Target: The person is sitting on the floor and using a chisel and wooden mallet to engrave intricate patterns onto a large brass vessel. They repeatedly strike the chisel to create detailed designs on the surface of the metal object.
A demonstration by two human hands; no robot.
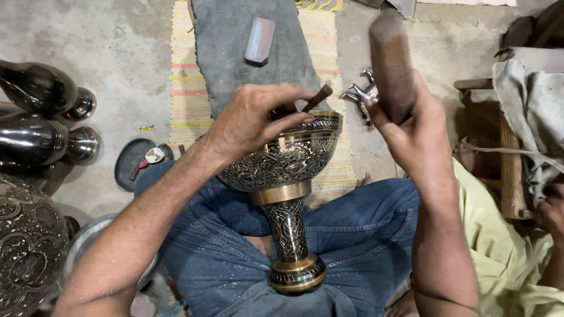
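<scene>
An engraved black-and-brass goblet-shaped vase (288, 176) lies tilted across my lap, its foot toward me and its bowl pointing away. My left hand (258, 120) rests on the bowl's rim and pinches a thin dark chisel (314, 98) against the metal. My right hand (405, 126) is raised to the right of the bowl and grips a thick wooden mallet (390, 64) held upright. My legs in blue jeans (358, 229) support the vase.
Dark metal vases (35, 111) and an engraved pot (26, 246) stand at the left. A grey cloth (235, 64) with a small block (259, 40) lies on a striped mat ahead. A small metal figure (361, 94) sits on the floor. Another person's hand (551, 208) shows at right.
</scene>
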